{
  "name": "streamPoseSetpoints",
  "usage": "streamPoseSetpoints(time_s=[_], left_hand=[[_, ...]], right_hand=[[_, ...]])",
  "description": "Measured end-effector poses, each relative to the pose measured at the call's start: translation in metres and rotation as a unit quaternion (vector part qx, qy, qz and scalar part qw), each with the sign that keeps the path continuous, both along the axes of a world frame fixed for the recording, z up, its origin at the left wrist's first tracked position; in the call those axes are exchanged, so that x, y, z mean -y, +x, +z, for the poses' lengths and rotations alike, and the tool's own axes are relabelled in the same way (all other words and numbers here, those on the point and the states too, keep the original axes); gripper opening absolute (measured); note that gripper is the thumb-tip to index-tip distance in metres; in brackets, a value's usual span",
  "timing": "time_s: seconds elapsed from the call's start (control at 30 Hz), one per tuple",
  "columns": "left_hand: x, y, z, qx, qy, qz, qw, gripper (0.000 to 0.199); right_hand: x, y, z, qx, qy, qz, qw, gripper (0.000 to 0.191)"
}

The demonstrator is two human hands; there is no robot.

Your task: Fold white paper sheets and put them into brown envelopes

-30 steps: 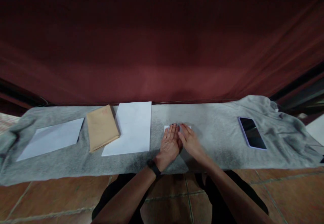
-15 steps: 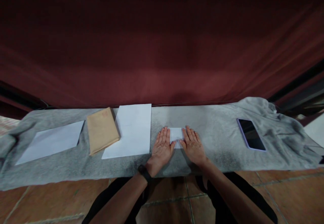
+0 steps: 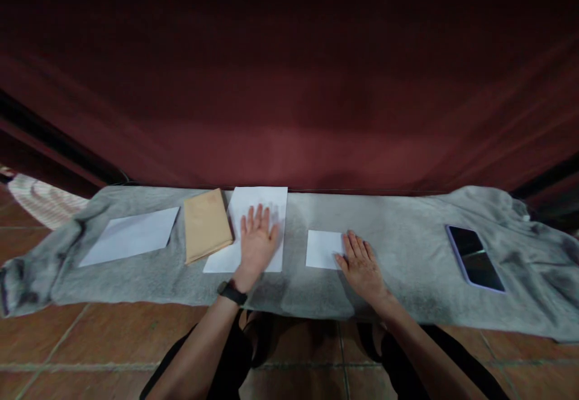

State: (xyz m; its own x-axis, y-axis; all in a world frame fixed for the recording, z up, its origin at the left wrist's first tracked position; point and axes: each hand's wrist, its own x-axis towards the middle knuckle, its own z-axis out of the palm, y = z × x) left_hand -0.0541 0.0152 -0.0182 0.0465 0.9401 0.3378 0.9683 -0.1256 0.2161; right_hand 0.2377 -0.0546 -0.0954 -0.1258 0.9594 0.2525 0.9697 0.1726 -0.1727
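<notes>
The small sheet (image 3: 324, 249) lies at nine o'clock from our right hand's (image 3: 362, 268) released fingers; we spread our left hand (image 3: 257, 242) palm-down, ungrasping.

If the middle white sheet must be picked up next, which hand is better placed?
Probably the left hand: it is open and over the middle white sheet. The right hand is farther away, at the edge of the small white sheet.
</notes>
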Motion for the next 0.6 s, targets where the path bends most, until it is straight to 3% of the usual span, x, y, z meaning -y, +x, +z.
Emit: streamPoseSetpoints(time_s=[0.07, 0.2, 0.33, 0.6], left_hand=[[-0.014, -0.048, 0.009, 0.023, 0.014, 0.145, 0.989, 0.059], [-0.02, -0.132, 0.011, 0.081, -0.085, 0.351, 0.929, 0.073], [-0.017, -0.165, 0.004, 0.085, -0.129, 0.37, 0.916, 0.068], [-0.018, -0.168, 0.001, 0.066, -0.119, 0.423, 0.896, 0.067]], right_hand=[[0.0, 0.002, -0.003, -0.004, 0.008, 0.004, 1.0, 0.063], [0.0, 0.004, -0.006, -0.007, 0.022, 0.011, 1.0, 0.064], [0.0, 0.004, -0.007, -0.006, 0.021, 0.013, 1.0, 0.064], [0.0, 0.004, -0.006, 0.0, 0.016, 0.012, 1.0, 0.063]])
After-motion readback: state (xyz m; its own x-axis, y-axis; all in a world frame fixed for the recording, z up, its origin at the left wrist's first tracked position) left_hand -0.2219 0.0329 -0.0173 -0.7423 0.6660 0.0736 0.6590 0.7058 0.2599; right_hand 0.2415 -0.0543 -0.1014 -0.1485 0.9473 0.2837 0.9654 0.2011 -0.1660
